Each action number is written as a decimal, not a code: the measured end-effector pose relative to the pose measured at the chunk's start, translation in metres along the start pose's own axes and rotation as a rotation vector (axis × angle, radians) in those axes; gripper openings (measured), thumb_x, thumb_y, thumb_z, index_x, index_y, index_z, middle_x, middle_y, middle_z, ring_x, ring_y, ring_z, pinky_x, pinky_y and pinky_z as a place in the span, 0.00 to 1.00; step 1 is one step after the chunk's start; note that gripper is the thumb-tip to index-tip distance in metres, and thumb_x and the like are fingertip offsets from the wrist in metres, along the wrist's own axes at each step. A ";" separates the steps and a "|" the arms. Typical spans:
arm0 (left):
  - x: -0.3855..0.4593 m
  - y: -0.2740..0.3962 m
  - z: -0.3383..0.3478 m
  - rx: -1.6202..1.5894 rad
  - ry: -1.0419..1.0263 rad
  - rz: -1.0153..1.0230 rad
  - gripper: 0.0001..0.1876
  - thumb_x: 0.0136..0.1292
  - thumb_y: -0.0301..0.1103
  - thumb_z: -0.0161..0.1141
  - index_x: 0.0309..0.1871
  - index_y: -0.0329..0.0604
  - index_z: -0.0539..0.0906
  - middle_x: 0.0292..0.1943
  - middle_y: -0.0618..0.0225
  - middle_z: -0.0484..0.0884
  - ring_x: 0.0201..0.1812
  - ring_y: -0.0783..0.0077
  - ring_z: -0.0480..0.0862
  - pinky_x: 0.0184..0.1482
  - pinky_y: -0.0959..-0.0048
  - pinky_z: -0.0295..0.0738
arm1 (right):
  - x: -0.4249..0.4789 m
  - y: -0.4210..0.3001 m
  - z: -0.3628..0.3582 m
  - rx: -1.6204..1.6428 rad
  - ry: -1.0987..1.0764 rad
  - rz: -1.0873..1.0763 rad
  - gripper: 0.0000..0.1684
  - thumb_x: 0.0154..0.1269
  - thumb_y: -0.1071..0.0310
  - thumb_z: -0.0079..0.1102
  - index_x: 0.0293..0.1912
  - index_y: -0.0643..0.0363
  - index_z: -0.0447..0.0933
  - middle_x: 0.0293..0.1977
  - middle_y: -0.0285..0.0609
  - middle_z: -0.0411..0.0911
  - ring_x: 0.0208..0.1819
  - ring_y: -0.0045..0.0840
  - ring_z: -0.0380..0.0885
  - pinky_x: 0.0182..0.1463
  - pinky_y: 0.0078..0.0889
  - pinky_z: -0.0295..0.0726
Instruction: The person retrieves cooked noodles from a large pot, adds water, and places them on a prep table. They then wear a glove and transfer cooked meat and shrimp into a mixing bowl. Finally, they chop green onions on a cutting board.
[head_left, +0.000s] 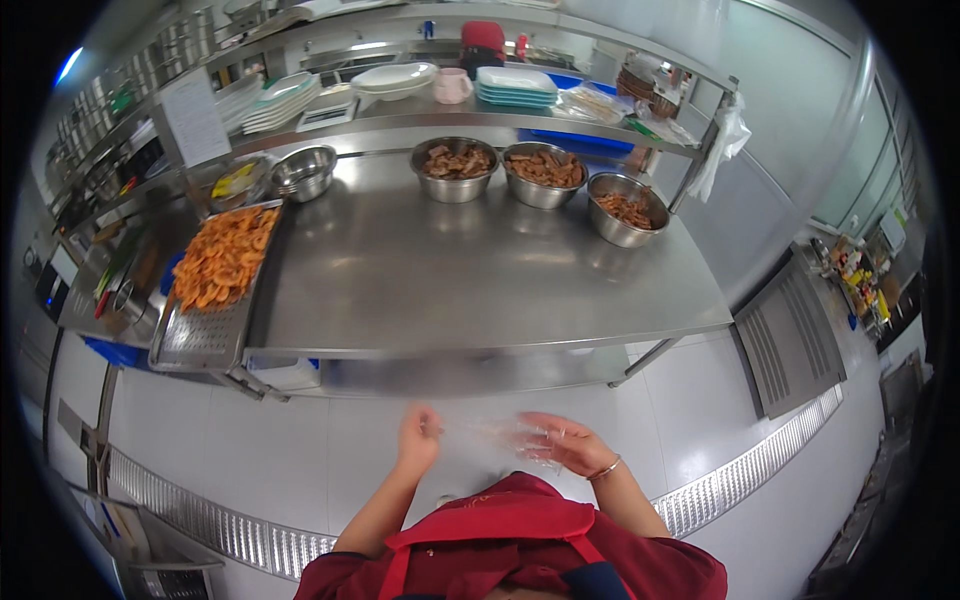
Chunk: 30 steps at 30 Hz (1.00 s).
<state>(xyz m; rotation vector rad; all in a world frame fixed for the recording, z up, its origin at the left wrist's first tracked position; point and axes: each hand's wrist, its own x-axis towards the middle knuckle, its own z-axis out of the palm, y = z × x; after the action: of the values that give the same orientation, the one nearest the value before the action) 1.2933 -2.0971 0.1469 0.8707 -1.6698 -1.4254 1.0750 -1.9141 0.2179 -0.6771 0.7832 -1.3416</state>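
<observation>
In front of my body, over the floor, my left hand (420, 435) pinches one end of a clear plastic glove or film (480, 431), blurred by motion. The same plastic lies around the spread fingers of my right hand (562, 442), which has a bracelet at its wrist. Beyond, on the steel table (450, 277), are metal bowls of browned meat pieces: one bowl (455, 169) near the middle, a second bowl (545, 174) beside it and a third bowl (628, 208) at the right. Cooked shrimp (225, 255) cover much of a perforated metal tray (202, 341) at the left.
Empty stacked steel bowls (304, 172) stand behind the tray. The shelf (375, 116) above holds white plates (394, 75), teal-edged dishes (516, 86) and a pink mug (452, 86). A white plastic bag (720, 146) hangs at the shelf's right post. A person in red (482, 41) is in the background.
</observation>
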 end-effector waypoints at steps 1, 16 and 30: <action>0.016 0.001 0.007 -0.027 -0.037 0.015 0.02 0.67 0.26 0.53 0.39 0.40 0.72 0.32 0.67 0.75 0.32 0.74 0.78 0.36 0.74 0.78 | -0.003 -0.008 -0.011 0.025 0.091 -0.030 0.33 0.71 0.60 0.48 0.69 0.63 0.55 0.69 0.46 0.57 0.68 0.37 0.60 0.67 0.43 0.62; 0.222 0.040 0.090 0.148 -0.384 -0.153 0.21 0.71 0.30 0.49 0.65 0.37 0.63 0.45 0.64 0.80 0.45 0.74 0.81 0.48 0.74 0.76 | 0.145 -0.251 -0.329 -1.082 0.971 -0.832 0.30 0.69 0.72 0.50 0.69 0.62 0.57 0.68 0.47 0.58 0.68 0.29 0.60 0.68 0.30 0.61; 0.154 -0.030 -0.178 -0.020 0.934 -0.434 0.16 0.69 0.33 0.48 0.58 0.41 0.72 0.44 0.61 0.81 0.40 0.72 0.81 0.40 0.71 0.78 | 0.324 -0.262 -0.353 -1.278 0.931 -0.585 0.10 0.64 0.76 0.51 0.45 0.68 0.75 0.39 0.46 0.79 0.43 0.30 0.78 0.46 0.30 0.77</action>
<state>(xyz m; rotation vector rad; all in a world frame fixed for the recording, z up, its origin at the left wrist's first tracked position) 1.3770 -2.3191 0.1505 1.6330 -0.7778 -1.0076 0.6542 -2.2607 0.1906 -1.3384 2.4329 -1.5768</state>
